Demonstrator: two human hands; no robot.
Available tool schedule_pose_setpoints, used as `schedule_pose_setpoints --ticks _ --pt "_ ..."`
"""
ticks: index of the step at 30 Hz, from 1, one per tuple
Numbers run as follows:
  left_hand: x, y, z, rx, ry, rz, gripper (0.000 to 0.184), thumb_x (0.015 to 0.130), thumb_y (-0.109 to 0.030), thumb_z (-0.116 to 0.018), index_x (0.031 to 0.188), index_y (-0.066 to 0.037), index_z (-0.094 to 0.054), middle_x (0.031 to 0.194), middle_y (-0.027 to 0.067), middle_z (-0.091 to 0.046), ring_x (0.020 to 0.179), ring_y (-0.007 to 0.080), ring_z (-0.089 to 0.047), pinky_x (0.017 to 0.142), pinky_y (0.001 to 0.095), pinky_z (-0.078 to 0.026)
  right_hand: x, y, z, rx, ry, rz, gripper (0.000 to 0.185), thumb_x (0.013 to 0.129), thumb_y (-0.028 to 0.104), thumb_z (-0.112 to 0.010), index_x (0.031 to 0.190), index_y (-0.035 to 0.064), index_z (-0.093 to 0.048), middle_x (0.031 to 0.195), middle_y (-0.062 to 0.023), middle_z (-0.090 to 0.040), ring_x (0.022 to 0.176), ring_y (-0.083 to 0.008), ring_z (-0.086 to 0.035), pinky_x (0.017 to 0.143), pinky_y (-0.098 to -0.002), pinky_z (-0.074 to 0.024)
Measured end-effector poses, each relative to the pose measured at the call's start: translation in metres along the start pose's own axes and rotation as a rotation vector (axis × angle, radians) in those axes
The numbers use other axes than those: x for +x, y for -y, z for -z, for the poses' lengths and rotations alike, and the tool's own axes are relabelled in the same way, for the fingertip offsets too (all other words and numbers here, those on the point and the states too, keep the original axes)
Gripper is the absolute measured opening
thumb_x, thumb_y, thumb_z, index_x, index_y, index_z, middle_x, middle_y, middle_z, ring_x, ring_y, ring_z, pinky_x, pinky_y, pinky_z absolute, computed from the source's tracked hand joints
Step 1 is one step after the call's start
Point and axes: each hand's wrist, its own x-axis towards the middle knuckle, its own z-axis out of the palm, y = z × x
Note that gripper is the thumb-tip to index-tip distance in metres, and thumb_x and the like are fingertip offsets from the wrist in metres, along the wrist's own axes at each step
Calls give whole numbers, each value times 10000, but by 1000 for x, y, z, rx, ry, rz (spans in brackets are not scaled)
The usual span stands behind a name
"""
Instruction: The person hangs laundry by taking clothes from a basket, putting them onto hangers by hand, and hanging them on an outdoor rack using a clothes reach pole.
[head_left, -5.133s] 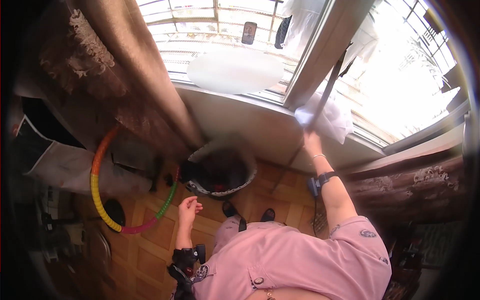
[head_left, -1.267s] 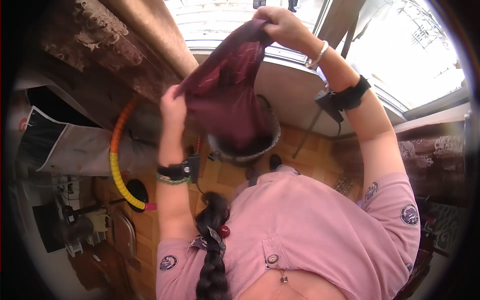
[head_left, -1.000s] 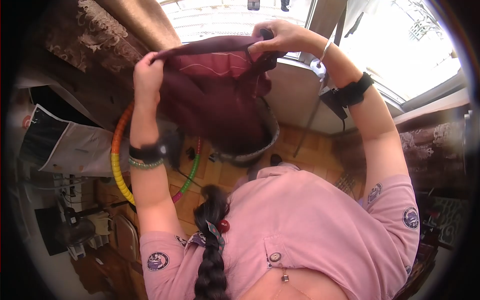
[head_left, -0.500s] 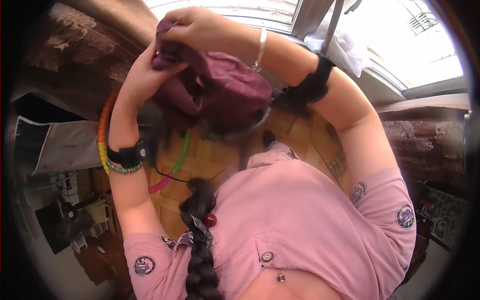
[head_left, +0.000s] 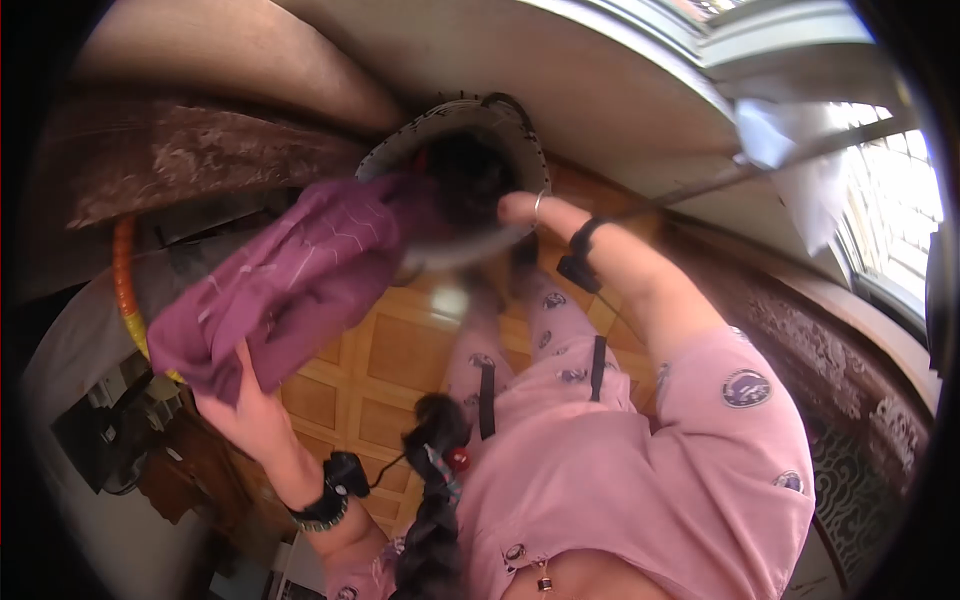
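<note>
A purple garment [head_left: 290,265] with thin pale lines hangs stretched from the left toward a laundry basket. Its lower left edge is gripped by my left hand [head_left: 240,405], the thumb lying over the cloth. The garment's far end blurs over the mouth of the pale basket [head_left: 400,140], which has a dark, lace-like rim pattern. Inside the basket is a dark heap of cloth [head_left: 465,175]. My right hand [head_left: 518,208] is at the basket's right side, beside that dark cloth; its fingers are hidden and blurred.
A hoop in orange and yellow segments [head_left: 123,270] stands at the left, near a brown patterned curtain [head_left: 230,150]. A window [head_left: 890,200] with white plastic hanging by it is at the right. Wooden-patterned floor [head_left: 400,340] lies below, around my legs.
My hands were together up high on the bunched purple garment. They have come apart: the left moved down and left with the garment, the right down to the basket, which has come into clear view.
</note>
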Motion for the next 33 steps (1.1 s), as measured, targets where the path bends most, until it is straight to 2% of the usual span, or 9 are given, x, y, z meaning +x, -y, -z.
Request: schedule_pose_setpoints --ticks 5,10,15,18,20,21,25,30,33 --pt "-16 54 -3 105 -101 -39 335 881 31 -601 1198 88 -512 1194 154 -562 1064 229 -567 950 361 -450 90 -23 -56 -321 356 16 492 773 289 -595 1238 127 -600 1351 -153 -509 1231 -324 -492 967 -426 -468" --pt "-23 84 2 55 -132 29 339 896 19 -582 1217 86 -497 1225 162 -541 1105 241 -544 953 365 -441 144 -27 -74 -87 447 -594 678 789 372 -657 1400 184 -430 1556 -108 -164 1371 -354 -302 1050 -558 -361" --pt "-17 84 -24 254 -174 124 326 895 -15 -607 1193 76 -512 1205 151 -557 1090 218 -545 932 361 -446 140 -41 -75 -5 591 -536 680 754 440 -714 1326 121 -529 1432 -172 -412 1292 -324 -437 1031 -464 -407" --pt "-2 93 -21 191 -23 55 315 889 -35 -631 1165 78 -529 1161 124 -585 1049 202 -561 928 348 -442 126 -55 -85 107 264 -222 638 725 421 -766 1211 39 -608 1260 -159 -583 1155 -254 -562 956 -365 -460" --pt "8 83 -35 96 -54 167 331 878 -75 -663 1150 74 -546 1122 107 -603 1004 186 -575 905 322 -444 82 -35 -69 605 171 22 518 752 330 -772 1120 -7 -633 1144 -87 -649 1024 -157 -602 870 -292 -482" --pt "13 80 -40 145 -37 185 352 872 -95 -676 1156 68 -549 1127 107 -603 995 178 -578 894 308 -446 56 -19 -60 681 41 139 310 825 212 -715 1047 8 -645 1023 -30 -671 942 -100 -589 852 -257 -469" --pt "23 81 -54 106 104 211 402 867 -138 -688 1194 50 -548 1147 95 -604 1003 159 -576 897 298 -442 -106 90 39 1236 -41 335 197 864 120 -664 1037 32 -631 1055 -35 -644 993 -103 -576 903 -260 -449" --pt "18 121 -64 -85 234 488 399 868 -169 -681 1208 -3 -554 1160 89 -595 1058 181 -557 922 319 -434 -210 195 83 1084 -143 876 261 843 58 -670 1086 22 -582 1151 -76 -532 1139 -174 -502 999 -314 -395" --pt "7 114 -74 -390 579 1063 441 925 -343 -587 1203 -4 -543 1151 131 -600 984 225 -609 828 363 -512 -228 247 85 1208 -63 1080 288 799 48 -698 1063 40 -583 1121 -92 -536 1105 -205 -511 968 -337 -405"
